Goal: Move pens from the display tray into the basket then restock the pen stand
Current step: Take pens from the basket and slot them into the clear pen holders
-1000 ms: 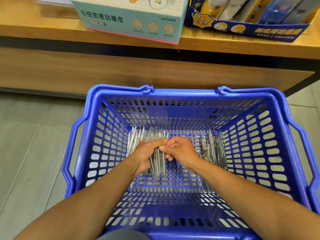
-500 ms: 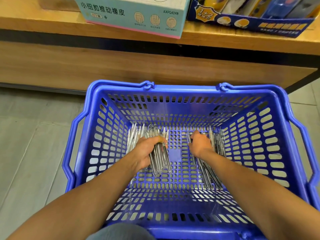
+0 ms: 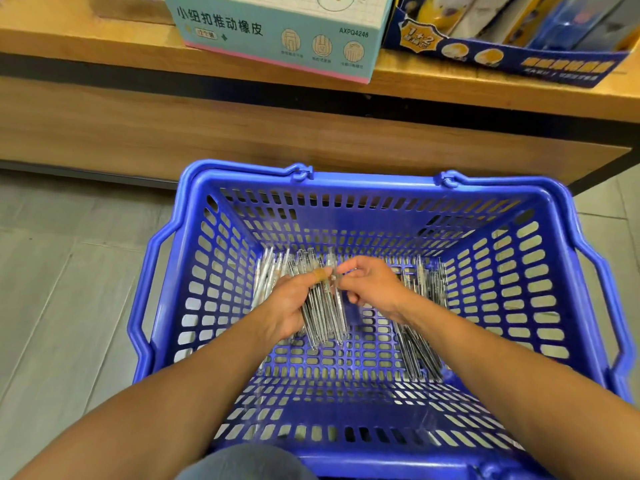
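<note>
Blue basket on the floor, left hand with fingers curled round a bunch of pens inside it, right hand pinching one pen top, more loose pens on the basket bottom, pale box on the shelf marked "AXPQ4248", dark blue box marked "1+2"

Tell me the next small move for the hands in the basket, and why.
Probably the right hand should settle the pen it pinches into the bundle of pens that the left hand grips, then reach for the loose pens lying on the blue basket floor to its right, since many remain ungathered.
</note>
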{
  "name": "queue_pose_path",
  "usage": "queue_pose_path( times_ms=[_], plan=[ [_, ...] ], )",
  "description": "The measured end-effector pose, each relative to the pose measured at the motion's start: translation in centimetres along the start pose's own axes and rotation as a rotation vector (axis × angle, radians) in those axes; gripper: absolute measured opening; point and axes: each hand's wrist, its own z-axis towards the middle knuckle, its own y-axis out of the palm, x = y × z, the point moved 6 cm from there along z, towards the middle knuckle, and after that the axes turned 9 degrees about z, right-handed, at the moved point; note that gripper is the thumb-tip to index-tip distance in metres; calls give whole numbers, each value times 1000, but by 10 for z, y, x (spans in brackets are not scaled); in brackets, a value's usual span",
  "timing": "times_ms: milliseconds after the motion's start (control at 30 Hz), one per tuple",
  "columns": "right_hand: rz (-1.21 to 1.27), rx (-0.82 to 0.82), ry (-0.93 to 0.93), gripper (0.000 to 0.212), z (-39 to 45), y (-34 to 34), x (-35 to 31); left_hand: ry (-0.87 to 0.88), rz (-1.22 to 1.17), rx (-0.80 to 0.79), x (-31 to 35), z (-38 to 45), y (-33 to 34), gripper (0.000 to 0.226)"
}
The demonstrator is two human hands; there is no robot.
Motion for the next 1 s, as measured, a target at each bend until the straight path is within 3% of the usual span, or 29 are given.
queue_pose_path(
  times_ms=[100, 200, 333, 400, 433, 500, 567, 800, 1000],
  plan=[
    [0, -52, -32, 15, -6, 19, -7, 11, -9, -62, 1, -3, 4, 44],
    [32, -60, -57, 17, -8, 25, -7, 13, -1, -98, 0, 0, 5, 38],
    [84, -114, -18, 12, -7, 16, -3, 14, 26, -8, 0, 4, -1, 38],
    [46, -8, 8, 7, 0, -5, 5, 16, 32, 41, 0, 5, -3, 26],
    [-41, 122, 19, 5, 4, -23, 10, 14, 31, 60, 1, 6, -5, 18],
    [-405, 420, 52, 5, 6, -64, 18, 5, 37, 81, 1, 8, -8, 8],
    [-720, 549, 138, 8, 4, -89, 27, -5, 55, 88, -1, 9, -10, 6],
    [-1090, 537, 270, 52, 9, -87, 43, -18, 59, 78, -3, 9, -8, 8],
    [-987, 566, 325, 42, 10, -85, 42, -20, 61, 74, -1, 6, -6, 11]
  ],
)
